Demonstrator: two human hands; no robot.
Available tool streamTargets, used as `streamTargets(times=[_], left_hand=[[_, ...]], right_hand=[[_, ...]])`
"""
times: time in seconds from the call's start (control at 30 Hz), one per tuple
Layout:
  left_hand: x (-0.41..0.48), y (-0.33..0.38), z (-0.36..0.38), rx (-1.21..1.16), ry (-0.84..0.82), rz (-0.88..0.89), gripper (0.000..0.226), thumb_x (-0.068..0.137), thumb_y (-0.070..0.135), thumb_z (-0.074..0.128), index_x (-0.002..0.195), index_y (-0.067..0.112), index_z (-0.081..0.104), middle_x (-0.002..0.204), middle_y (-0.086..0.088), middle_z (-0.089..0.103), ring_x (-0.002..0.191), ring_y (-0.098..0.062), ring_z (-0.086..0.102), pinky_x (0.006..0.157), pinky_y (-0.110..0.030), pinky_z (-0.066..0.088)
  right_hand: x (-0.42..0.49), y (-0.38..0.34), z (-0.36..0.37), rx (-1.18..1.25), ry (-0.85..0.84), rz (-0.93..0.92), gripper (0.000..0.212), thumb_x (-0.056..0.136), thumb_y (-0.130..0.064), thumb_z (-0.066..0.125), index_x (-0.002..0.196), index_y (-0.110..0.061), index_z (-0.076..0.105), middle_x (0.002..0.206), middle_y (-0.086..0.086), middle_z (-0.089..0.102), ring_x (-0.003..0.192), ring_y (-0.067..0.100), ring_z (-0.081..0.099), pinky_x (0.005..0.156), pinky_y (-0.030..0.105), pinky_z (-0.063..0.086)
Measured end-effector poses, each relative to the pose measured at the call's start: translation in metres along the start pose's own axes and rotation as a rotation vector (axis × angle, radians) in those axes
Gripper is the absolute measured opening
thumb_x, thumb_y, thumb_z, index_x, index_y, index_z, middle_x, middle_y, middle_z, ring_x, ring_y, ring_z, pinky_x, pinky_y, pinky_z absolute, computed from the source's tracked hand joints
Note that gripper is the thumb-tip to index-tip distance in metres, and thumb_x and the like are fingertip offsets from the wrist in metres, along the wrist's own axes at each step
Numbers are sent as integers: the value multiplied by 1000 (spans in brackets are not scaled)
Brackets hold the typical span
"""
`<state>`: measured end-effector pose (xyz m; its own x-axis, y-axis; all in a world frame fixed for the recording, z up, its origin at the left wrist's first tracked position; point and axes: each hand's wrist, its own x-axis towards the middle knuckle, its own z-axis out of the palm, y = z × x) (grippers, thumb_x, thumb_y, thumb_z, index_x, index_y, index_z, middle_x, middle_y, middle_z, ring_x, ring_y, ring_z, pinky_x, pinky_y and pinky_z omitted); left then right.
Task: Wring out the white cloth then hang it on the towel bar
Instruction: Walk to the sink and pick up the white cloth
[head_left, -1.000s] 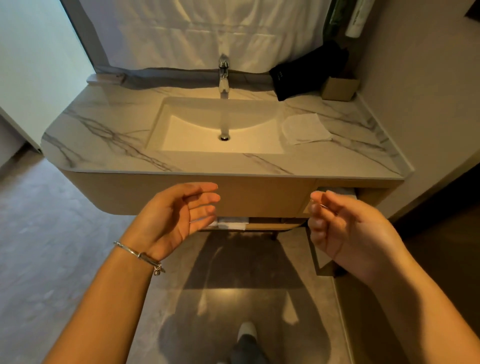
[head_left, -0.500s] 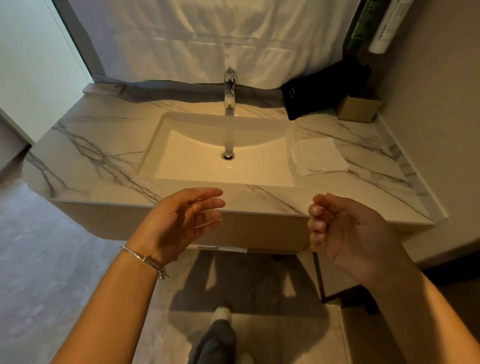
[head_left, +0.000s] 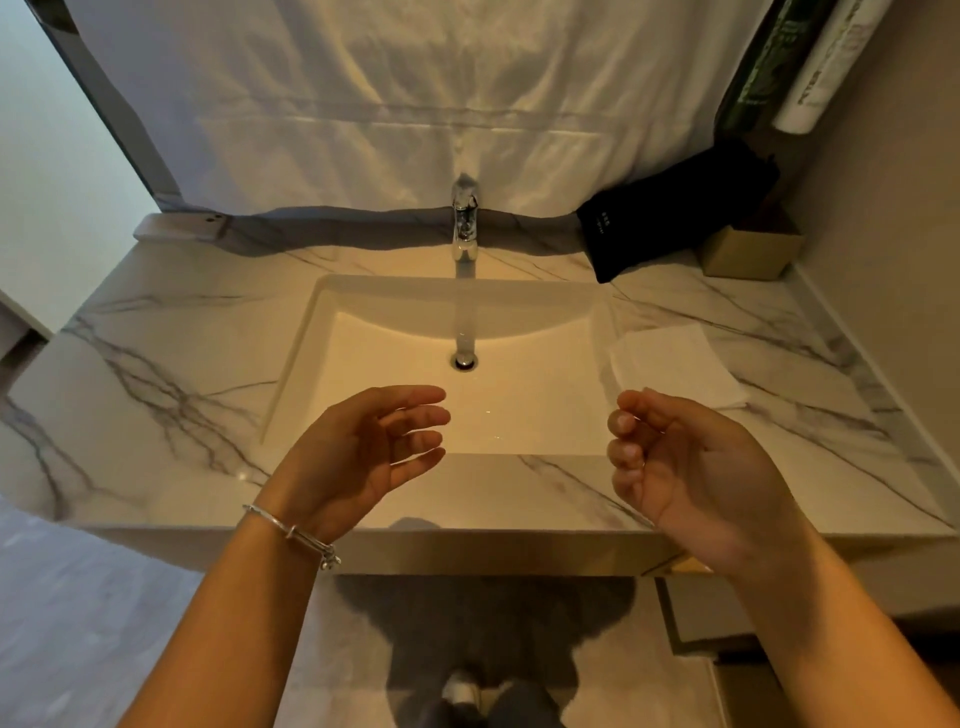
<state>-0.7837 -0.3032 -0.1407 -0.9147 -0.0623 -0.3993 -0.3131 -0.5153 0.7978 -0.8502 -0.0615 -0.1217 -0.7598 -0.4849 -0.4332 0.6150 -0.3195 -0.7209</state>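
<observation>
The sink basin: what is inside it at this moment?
Inside the sink basin only the drain and a water stream from the faucet show. Nothing covers it.

Sink basin (head_left: 545, 415) lies clear below; a tap (head_left: 464, 223) stands behind it, pouch (head_left: 670, 208) and box (head_left: 748, 249) crowding the back right corner.

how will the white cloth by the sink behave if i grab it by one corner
The white cloth lies flat and folded on the counter, so it will probably go limp and unfold when lifted. It looks thin, so likely light. Whether it is wet, hence heavier and clingy, cannot be told.
</observation>
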Motion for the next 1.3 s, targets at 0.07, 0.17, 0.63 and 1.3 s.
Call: streamTargets(times=[0.07, 0.17, 0.63, 1.3], left_hand=[[16, 3, 0, -11, 0, -7, 30, 69, 25, 56, 89, 9, 71, 73, -4, 71, 63, -13, 66, 73, -30, 58], [41, 8, 3, -21, 16, -14, 29, 68, 24, 57, 88, 9, 72, 72, -4, 71, 62, -13, 65, 74, -30, 57], [133, 25, 23, -88, 75, -49, 26, 75, 20, 51, 82, 9, 74, 68, -3, 70, 58, -13, 64, 71, -30, 58], [263, 39, 64, 93, -29, -228, 25, 87, 14, 44, 83, 9, 68, 63, -1, 70, 55, -12, 64, 64, -25, 58]], right_hand=[[15, -7, -1, -7, -3, 8, 12, 69, -25, 59, 72, -15, 65, 63, -1, 57, 51, 9, 48, 43, 18, 41], [38, -22, -7, -10, -10, 11, 11, 69, -24, 59, 71, -15, 64, 63, -1, 57, 51, 9, 48, 44, 18, 41], [121, -77, -30, -23, -3, 27, 12, 63, -23, 62, 70, -14, 64, 62, -1, 56, 50, 10, 47, 42, 18, 42], [179, -96, -80, 136, 244, -8, 10, 64, -23, 62, 67, -14, 66, 59, 0, 59, 47, 9, 50, 41, 17, 42]])
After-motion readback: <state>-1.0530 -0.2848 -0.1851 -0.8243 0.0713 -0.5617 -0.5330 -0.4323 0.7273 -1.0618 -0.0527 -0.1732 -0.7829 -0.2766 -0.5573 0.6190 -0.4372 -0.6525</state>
